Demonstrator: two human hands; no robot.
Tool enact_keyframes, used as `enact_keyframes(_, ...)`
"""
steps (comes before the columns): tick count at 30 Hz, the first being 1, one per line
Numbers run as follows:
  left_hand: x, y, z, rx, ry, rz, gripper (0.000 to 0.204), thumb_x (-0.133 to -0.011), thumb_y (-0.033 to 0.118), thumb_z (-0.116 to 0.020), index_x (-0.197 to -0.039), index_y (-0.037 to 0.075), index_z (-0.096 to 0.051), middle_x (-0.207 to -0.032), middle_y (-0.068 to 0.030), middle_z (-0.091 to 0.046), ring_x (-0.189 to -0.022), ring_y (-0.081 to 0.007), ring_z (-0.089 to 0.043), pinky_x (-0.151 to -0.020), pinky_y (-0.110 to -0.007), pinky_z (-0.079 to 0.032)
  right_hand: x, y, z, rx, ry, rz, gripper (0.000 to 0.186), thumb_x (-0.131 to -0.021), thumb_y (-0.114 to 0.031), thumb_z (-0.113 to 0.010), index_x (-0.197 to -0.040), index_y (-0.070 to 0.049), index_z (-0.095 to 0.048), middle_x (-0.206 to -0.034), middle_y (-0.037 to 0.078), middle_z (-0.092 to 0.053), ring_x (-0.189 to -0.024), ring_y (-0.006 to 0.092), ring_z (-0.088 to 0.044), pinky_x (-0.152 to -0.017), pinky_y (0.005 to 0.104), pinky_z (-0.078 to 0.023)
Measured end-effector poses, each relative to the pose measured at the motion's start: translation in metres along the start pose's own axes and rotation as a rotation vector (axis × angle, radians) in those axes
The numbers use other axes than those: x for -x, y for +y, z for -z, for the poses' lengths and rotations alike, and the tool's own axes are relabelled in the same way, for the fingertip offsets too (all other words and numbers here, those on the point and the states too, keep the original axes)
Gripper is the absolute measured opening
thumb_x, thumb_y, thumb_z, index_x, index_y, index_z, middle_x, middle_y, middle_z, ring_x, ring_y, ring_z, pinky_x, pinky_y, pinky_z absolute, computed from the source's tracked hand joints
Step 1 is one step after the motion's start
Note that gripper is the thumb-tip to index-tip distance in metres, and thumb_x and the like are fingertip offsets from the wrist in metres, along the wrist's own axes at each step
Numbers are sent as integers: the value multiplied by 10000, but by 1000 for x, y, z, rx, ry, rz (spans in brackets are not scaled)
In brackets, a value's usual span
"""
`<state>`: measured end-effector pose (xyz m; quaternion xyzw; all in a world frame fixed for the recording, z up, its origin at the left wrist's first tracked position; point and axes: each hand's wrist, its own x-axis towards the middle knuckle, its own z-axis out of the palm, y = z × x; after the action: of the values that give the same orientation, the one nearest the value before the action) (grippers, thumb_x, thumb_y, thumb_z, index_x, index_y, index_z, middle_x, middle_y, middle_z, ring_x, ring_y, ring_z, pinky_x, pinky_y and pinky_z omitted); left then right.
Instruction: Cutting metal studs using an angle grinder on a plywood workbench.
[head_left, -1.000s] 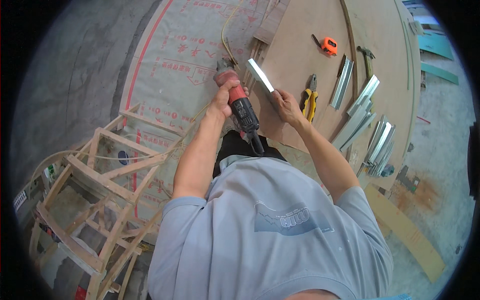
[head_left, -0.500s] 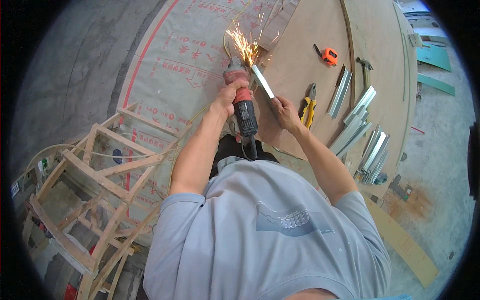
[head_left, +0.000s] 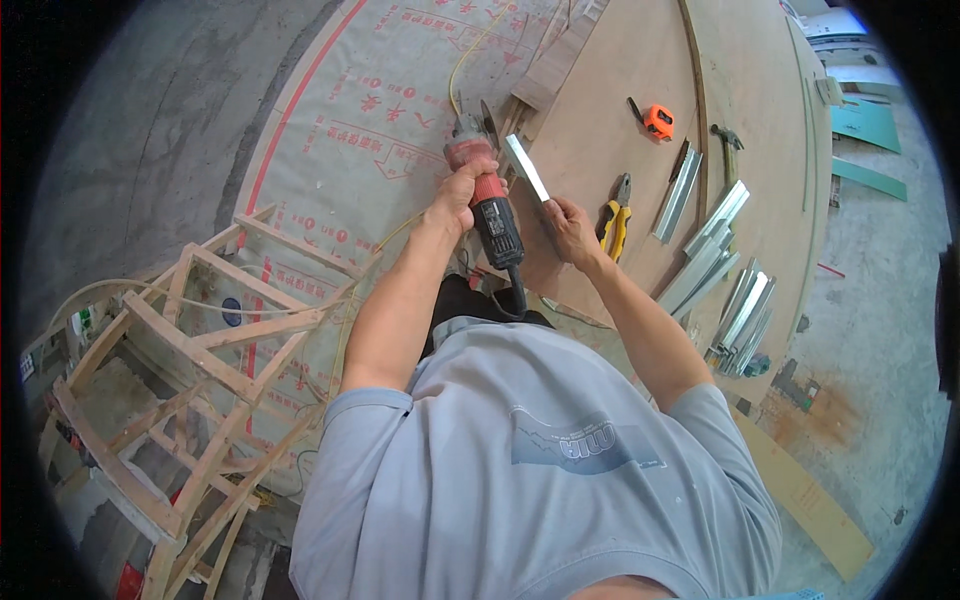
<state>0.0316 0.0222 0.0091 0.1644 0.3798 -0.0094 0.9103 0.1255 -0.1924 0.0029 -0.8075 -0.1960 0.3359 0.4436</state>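
Observation:
My left hand (head_left: 459, 194) is wrapped round the red and black body of an angle grinder (head_left: 495, 228), its disc end pointing away from me. In my right hand (head_left: 573, 230) is a short silvery metal channel (head_left: 526, 167), gripped at its near end. The channel's far end stands a little to the right of the grinder's disc (head_left: 489, 122), with a gap between them. To the right of my right hand, pliers with yellow and black handles (head_left: 616, 222) lie on the plywood board (head_left: 590, 130).
An orange tape measure (head_left: 658, 122), a hammer (head_left: 729, 137) and several cut metal channels (head_left: 742, 310) lie on the board. A wooden stepladder-like frame (head_left: 225, 350) stands at left. The grinder's cord hangs near my waist. Printed sheeting (head_left: 350, 120) covers the floor.
The sparks at the grinder's disc have stopped. The disc has come apart from the metal channel's end. Both hands keep their grips and have hardly moved.

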Motion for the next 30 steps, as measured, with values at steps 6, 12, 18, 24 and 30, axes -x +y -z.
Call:
enact_keyframes(6,22,-5,-27,-108,-27,-26,281,-795,149,-737,-986,4,-592,-797,-127,-659,-670,-230,-658,-636,-370,-581,0,-2,3,0,18,-40,310,-1014,-260,-534,-1094,18,-644,-781,67,-599,-738,144,-514,-684,304,-441)
enact_keyframes(12,52,7,-50,-164,-108,-88,296,-786,175,-751,-984,7,-609,-815,-134,-679,-681,-225,-665,-635,-368,-579,12,2,0,-27,171,-76,311,-994,-225,-550,-1145,36,-630,-861,114,-661,-789,167,-585,-735,306,-470)
enact_keyframes(18,53,9,-14,-59,-60,-67,301,-794,203,-743,-991,44,-580,-876,-142,-671,-754,-247,-675,-737,-396,-590,5,-15,13,-257,256,-258,397,-985,-178,-565,-1316,40,-536,-938,73,-673,-810,150,-612,-724,292,-510)
enact_keyframes(24,56,10,13,34,-51,-61,324,-787,200,-751,-998,42,-563,-932,-154,-660,-806,-267,-661,-760,-425,-588,-22,-31,62,1091,78,440,363,-872,-144,-641,-1235,-168,-643,-1129,114,-632,-1064,285,-593,-954,426,-448)
enact_keyframes(30,59,7,25,76,-20,-80,373,-783,199,-758,-1039,31,-545,-942,-155,-653,-817,-275,-656,-771,-427,-586,-47,-51,85,1171,-234,679,212,-888,-252,-664,-1076,-156,-678,-1110,45,-620,-1109,204,-578,-1069,510,-313)
